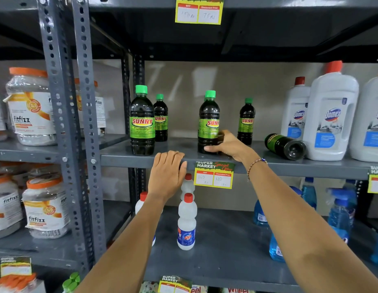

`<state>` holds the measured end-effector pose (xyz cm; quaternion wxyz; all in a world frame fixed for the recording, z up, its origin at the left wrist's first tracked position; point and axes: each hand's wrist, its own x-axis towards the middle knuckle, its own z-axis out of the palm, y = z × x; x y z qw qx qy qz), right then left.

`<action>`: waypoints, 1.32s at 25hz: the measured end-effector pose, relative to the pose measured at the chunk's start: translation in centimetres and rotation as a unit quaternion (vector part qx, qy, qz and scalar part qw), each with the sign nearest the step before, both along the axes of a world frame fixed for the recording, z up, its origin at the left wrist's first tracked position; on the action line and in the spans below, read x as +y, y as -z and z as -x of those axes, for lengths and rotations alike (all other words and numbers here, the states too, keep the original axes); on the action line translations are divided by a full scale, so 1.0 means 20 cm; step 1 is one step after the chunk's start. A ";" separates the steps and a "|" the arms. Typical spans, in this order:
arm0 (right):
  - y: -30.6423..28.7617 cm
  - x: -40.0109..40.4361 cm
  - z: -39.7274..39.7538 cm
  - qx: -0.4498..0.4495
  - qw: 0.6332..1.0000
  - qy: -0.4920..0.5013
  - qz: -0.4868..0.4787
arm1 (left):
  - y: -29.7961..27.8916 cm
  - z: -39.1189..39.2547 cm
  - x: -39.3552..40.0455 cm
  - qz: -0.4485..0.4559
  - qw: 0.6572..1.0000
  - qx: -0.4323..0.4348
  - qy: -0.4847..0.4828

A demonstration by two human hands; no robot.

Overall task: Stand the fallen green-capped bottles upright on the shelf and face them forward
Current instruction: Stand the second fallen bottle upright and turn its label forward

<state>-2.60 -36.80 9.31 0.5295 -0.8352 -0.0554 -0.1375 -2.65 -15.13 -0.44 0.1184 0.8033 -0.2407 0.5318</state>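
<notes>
Right hand (228, 144) clasping upright dark plastic bottle (208, 123) low down (glossy label); left hand (168, 172) empty, flat on grey metal shelf (124, 157) edge; fallen bottle (285, 145) right of grip.

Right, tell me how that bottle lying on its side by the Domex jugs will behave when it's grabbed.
The fallen bottle is round-bodied and lies on the flat shelf, so it will probably roll if nudged. It looks full of dark liquid, so likely heavy for its size. Its glossy plastic may be slippery; the label band probably offers better grip.
</notes>
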 end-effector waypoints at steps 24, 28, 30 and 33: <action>-0.01 0.02 0.08 -0.003 1.000 -0.010 0.012 | -0.19 0.05 -0.07 0.057 0.995 0.080 -0.028; 0.00 -0.02 0.08 -0.019 0.998 -0.019 -0.056 | -0.40 -0.06 -0.12 0.096 0.928 0.339 0.121; 0.00 -0.02 0.08 -0.017 0.996 -0.011 -0.086 | -0.47 -0.10 -0.16 0.080 0.867 0.462 0.169; 0.00 -0.02 0.08 -0.020 0.997 -0.006 -0.068 | -0.48 -0.16 -0.21 0.101 0.852 0.464 0.218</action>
